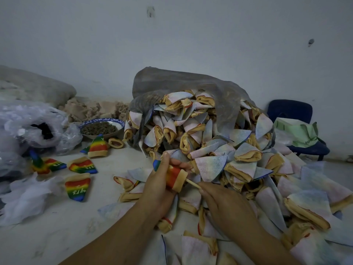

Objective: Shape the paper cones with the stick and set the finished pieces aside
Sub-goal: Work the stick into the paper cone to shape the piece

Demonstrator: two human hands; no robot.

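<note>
My left hand point(158, 186) grips a rainbow-striped cone point(172, 177) with a tan rim, its blue tip poking out past my fingers. A pale wooden stick point(193, 184) runs into the cone's open end, and my right hand point(225, 205) holds the stick's near end. Behind and to the right spills a big heap of pale inside-out cones point(210, 142) from a grey plastic bag point(181, 83). Several finished rainbow cones point(77, 188) lie spread on the floor at the left.
A bowl point(101, 128) of dark bits stands at the back left beside clear plastic bags point(34, 127) and tan stuffing. White tissue scraps point(26, 199) lie at the left. A blue chair point(298, 127) with a green bag stands at the far right by the wall.
</note>
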